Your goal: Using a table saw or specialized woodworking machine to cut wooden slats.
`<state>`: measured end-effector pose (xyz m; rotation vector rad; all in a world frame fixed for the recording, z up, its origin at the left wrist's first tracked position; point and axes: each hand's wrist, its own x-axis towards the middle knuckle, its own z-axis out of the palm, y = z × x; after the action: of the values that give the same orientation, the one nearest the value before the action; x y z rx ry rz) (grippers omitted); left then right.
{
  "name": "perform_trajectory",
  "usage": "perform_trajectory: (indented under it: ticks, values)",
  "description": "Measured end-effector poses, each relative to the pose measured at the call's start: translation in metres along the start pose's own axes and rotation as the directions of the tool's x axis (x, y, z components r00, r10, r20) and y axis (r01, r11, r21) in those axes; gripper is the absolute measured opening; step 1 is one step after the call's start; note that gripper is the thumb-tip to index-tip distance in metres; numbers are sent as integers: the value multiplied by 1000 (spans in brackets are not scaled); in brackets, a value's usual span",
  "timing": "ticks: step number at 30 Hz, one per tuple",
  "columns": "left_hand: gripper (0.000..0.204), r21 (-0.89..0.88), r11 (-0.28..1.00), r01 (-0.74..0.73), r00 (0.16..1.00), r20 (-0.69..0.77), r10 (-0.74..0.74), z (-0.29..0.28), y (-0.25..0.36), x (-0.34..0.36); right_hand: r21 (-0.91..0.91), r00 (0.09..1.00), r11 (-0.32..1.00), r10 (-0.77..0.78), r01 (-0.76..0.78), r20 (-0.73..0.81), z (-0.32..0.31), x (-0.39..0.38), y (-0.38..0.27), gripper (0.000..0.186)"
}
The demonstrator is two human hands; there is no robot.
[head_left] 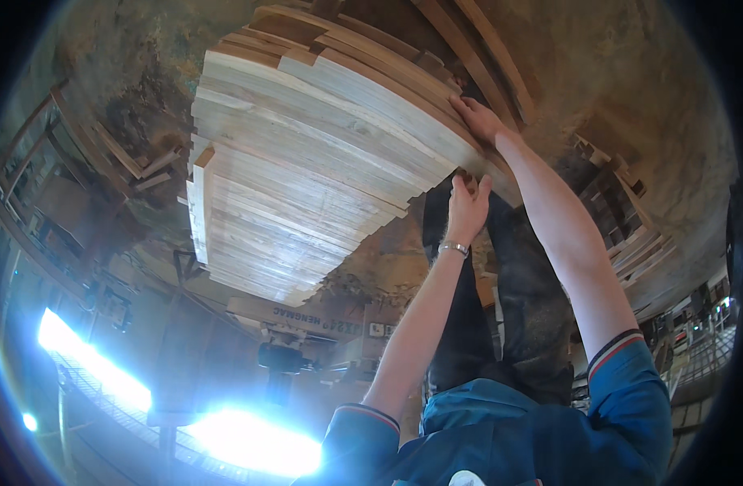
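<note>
Holding the bare right hand (483, 123) bent-fingered at the right end of the broad, pale wooden-strip stack (307, 154), the left hand (468, 215) half-curled alongside—can't tell whether pinching!

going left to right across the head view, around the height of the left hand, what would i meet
Wooden frame pieces → pale wooden strips laid side by side → left hand → right forearm → stacked wood pieces.
</note>
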<state>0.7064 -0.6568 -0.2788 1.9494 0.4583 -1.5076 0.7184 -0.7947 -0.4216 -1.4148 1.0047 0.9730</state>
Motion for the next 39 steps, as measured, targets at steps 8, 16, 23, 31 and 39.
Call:
perform_trajectory:
  ticks: [8,16,23,31,39]
  values:
    - [66,-68,978,-196,980,17,197,33,12,-19,298,988,950,-122,89,94,-18,-57,12,58]
    - [61,-95,941,-325,945,-68,319,24,39,-103,574,905,752,-424,324,44,-28,-131,7,70]
    - [66,13,741,-671,711,-271,649,-55,90,-240,546,655,547,-756,635,-5,-36,-257,-119,99]
    - [74,335,605,-723,345,-583,736,-130,30,-456,342,331,442,-882,829,337,22,-403,-192,118]
    - [63,336,784,-522,-108,-938,330,-59,-108,-527,-84,150,128,-697,988,701,151,-468,-107,63]
